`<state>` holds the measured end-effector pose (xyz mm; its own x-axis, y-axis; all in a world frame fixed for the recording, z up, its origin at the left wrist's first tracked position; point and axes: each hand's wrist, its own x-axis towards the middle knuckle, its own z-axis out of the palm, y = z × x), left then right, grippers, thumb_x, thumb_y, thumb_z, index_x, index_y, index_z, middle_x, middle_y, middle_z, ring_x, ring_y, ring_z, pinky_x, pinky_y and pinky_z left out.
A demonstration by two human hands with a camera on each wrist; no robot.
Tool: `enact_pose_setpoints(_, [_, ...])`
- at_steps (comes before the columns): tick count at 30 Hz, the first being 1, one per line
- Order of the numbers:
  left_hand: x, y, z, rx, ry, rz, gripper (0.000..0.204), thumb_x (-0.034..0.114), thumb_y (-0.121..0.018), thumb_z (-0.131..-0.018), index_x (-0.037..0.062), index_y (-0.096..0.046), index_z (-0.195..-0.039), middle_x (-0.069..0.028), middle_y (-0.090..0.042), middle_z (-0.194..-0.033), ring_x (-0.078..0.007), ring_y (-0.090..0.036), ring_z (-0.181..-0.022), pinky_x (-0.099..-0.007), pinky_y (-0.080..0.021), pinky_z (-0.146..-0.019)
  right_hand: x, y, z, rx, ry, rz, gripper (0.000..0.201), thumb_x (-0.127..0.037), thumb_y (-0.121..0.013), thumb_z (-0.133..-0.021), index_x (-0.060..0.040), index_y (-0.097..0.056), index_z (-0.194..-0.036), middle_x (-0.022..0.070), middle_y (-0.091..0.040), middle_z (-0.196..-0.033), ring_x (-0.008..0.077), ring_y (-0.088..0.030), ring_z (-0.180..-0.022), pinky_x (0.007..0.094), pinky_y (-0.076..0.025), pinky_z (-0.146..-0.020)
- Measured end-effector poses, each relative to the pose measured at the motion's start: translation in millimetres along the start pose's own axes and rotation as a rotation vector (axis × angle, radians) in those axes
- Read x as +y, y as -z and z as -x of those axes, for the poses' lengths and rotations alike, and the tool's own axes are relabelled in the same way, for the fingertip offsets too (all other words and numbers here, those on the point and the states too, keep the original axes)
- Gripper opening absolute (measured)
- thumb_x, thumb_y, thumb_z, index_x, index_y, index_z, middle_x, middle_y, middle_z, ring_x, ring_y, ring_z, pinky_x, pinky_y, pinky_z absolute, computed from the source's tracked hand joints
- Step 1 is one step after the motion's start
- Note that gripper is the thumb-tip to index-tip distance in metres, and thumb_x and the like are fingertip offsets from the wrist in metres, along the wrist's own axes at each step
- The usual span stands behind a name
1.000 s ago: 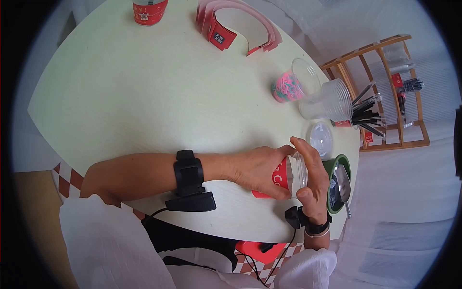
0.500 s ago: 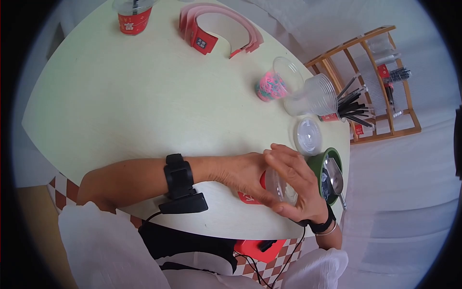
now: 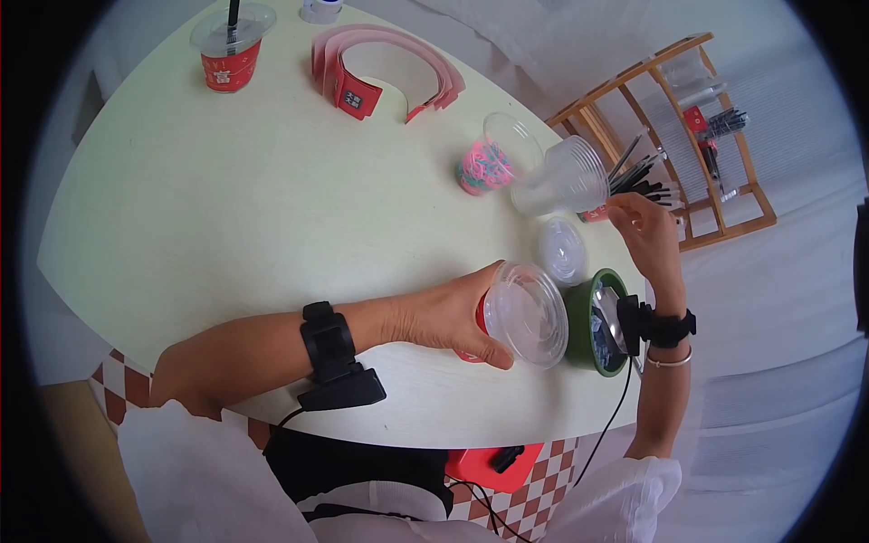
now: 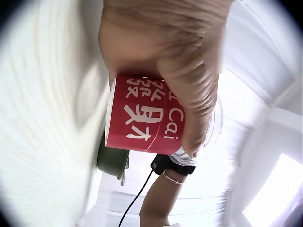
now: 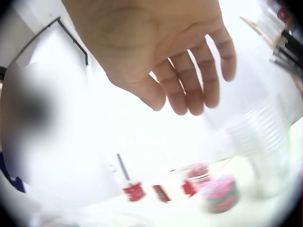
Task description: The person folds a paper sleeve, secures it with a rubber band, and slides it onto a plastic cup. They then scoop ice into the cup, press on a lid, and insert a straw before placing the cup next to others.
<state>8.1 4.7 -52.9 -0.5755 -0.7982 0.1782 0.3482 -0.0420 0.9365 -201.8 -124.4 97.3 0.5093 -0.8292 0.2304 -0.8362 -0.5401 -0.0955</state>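
Now the left grip (image 3: pixel 453 312) held the red-sleeved cup (image 4: pixel 142 123) at the near right of the surface (image 3: pixel 272 199), clear lid (image 3: pixel 532 317) on; capping looked finished. The right grip (image 3: pixel 650 240), loose and empty, hung near the black straws (image 3: pixel 639 176): picking one probably called for a pinch!

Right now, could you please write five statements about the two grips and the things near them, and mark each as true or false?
1. The left grip holds a red-sleeved cup. True.
2. The right grip holds that cup too. False: it is apart from the cup and holds nothing.
3. A metal scoop rests in the green bowl. True.
4. The far cup has no straw. False: a black straw stands in it.
5. The pink sleeves form a curve. True.
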Motion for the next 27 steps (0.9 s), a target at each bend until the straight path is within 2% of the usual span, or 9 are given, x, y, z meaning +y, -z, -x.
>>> enact_pose_setpoints(1, [-1.4, 0.3, -0.5, 0.007, -0.014, -0.029, 0.096, 0.007, -0.085, -0.056, 0.0051, -0.030, -0.134, -0.0099, -0.045, -0.126, -0.0201, -0.045, -0.118, -0.0335, -0.036, -0.103, 11.8, 0.5, -5.6, 0.064, -0.067, 0.090, 0.020, -0.021, -0.062, -0.082, -0.0071, -0.068, -0.095, 0.0074, -0.069, -0.087, 0.0224, -0.066, -0.079, 0.0336, -0.048, -0.073])
enact_pose_setpoints(3, [-1.9, 1.2, -0.5, 0.018, -0.083, -0.087, 0.100, 0.008, -0.087, -0.054, 0.0053, -0.029, -0.135, -0.0098, -0.043, -0.129, -0.0210, -0.040, -0.123, -0.0330, -0.033, -0.106, 32.7, 3.2, -15.4, 0.190, -0.207, 0.267, 0.019, -0.022, -0.062, -0.081, -0.0108, -0.067, -0.096, 0.0062, -0.069, -0.085, 0.0249, -0.066, -0.078, 0.0355, -0.049, -0.071])
enact_pose_setpoints(6, [-4.6, 1.1, -1.7, 0.057, -0.175, -0.212, 0.103, 0.011, -0.088, -0.053, 0.0058, -0.027, -0.135, -0.0102, -0.041, -0.131, -0.0218, -0.040, -0.125, -0.0333, -0.032, -0.107, 70.2, 12.8, -33.1, 0.464, -0.323, 0.248, 0.020, -0.024, -0.062, -0.080, -0.0143, -0.066, -0.097, 0.0055, -0.068, -0.083, 0.0258, -0.065, -0.079, 0.0378, -0.048, -0.072])
enact_pose_setpoints(9, [-1.3, -0.7, -1.0, 0.079, -0.217, -0.250, 0.104, 0.014, -0.089, -0.053, 0.0063, -0.025, -0.135, -0.0107, -0.041, -0.130, -0.0221, -0.040, -0.125, -0.0339, -0.032, -0.107, 84.5, 11.4, -44.6, 0.460, -0.338, 0.237, 0.023, -0.026, -0.063, -0.079, -0.0125, -0.064, -0.098, 0.0067, -0.067, -0.084, 0.0271, -0.064, -0.083, 0.0392, -0.048, -0.073])
enact_pose_setpoints(12, [2.1, -1.0, -0.7, 0.095, -0.239, -0.291, 0.105, 0.016, -0.089, -0.054, 0.0068, -0.023, -0.135, -0.0105, -0.040, -0.130, -0.0222, -0.040, -0.125, -0.0340, -0.032, -0.107, 74.2, 7.0, -52.1, 0.444, -0.297, 0.375, 0.026, -0.025, -0.065, -0.076, -0.0108, -0.064, -0.099, 0.0084, -0.066, -0.085, 0.0284, -0.062, -0.087, 0.0400, -0.048, -0.074])
enact_pose_setpoints(15, [-0.5, -1.1, 0.6, 0.144, -0.296, -0.415, 0.104, 0.020, -0.088, -0.056, 0.0076, -0.022, -0.135, -0.0104, -0.038, -0.130, -0.0233, -0.041, -0.124, -0.0342, -0.033, -0.106, 81.2, 7.8, -53.0, 0.295, -0.272, 0.464, 0.030, -0.019, -0.066, -0.072, -0.0095, -0.063, -0.100, 0.0093, -0.064, -0.083, 0.0287, -0.061, -0.088, 0.0405, -0.048, -0.075])
enact_pose_setpoints(21, [-4.5, -2.3, -0.6, 0.243, -0.426, -0.521, 0.101, 0.021, -0.087, -0.056, 0.0075, -0.025, -0.135, -0.0111, -0.036, -0.131, -0.0257, -0.041, -0.124, -0.0359, -0.034, -0.106, 94.2, 6.1, -52.5, 0.244, -0.241, 0.383, 0.036, -0.010, -0.066, -0.066, -0.0122, -0.063, -0.102, 0.0097, -0.065, -0.084, 0.0289, -0.063, -0.084, 0.0396, -0.049, -0.074])
enact_pose_setpoints(24, [-3.4, -1.3, -0.4, 0.241, -0.414, -0.638, 0.097, 0.020, -0.086, -0.056, 0.0070, -0.030, -0.134, -0.0116, -0.037, -0.131, -0.0264, -0.040, -0.124, -0.0355, -0.034, -0.106, 98.5, 4.2, -49.1, 0.314, -0.239, 0.354, 0.034, -0.009, -0.066, -0.070, -0.0130, -0.063, -0.103, 0.0090, -0.065, -0.084, 0.0281, -0.063, -0.081, 0.0384, -0.049, -0.072])
enact_pose_setpoints(27, [-2.5, -1.3, 1.0, 0.230, -0.356, -0.609, 0.094, 0.021, -0.086, -0.057, 0.0062, -0.033, -0.134, -0.0123, -0.038, -0.130, -0.0266, -0.040, -0.124, -0.0350, -0.034, -0.106, 84.7, 15.4, -40.8, 0.522, -0.229, 0.275, 0.033, -0.012, -0.067, -0.076, -0.0126, -0.062, -0.108, 0.0065, -0.065, -0.085, 0.0230, -0.063, -0.079, 0.0366, -0.048, -0.070])
